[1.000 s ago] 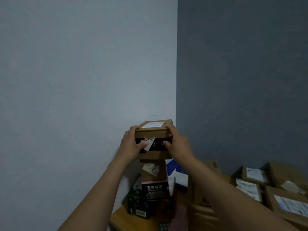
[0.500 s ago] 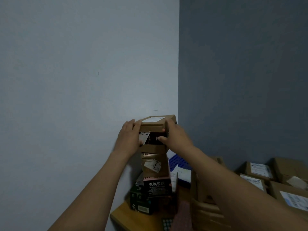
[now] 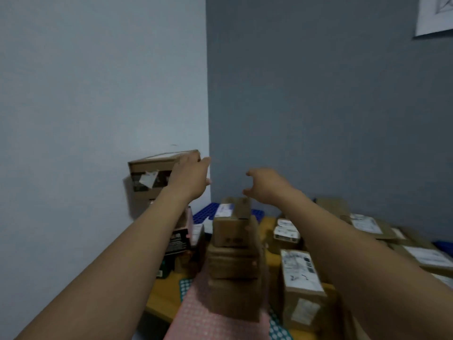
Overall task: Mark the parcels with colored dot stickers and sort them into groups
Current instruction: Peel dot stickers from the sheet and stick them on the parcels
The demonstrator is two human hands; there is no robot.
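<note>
A brown parcel (image 3: 152, 173) with black tape and a torn white label tops a tall stack in the corner against the pale wall. My left hand (image 3: 190, 176) lies against its right end with the fingers spread past the box, not clasping it. My right hand (image 3: 264, 185) hovers in the air to the right, fingers curled apart and holding nothing. Below it rises a second stack of brown parcels (image 3: 232, 241). A pink dot sticker sheet (image 3: 208, 315) and a green one (image 3: 186, 288) lie on the wooden table (image 3: 161, 298) in front.
A black box (image 3: 179, 239) sits low in the corner stack, partly behind my left forearm. Several labelled brown parcels (image 3: 299, 273) cover the table to the right, up to the dark grey wall. A blue sheet (image 3: 206, 212) lies behind the stacks. A paper (image 3: 436, 13) hangs at the top right.
Both hands were gripping the top parcel on the corner stack. My right hand has come off and moved right; my left hand has loosened at the box's right end. The view has swung right.
</note>
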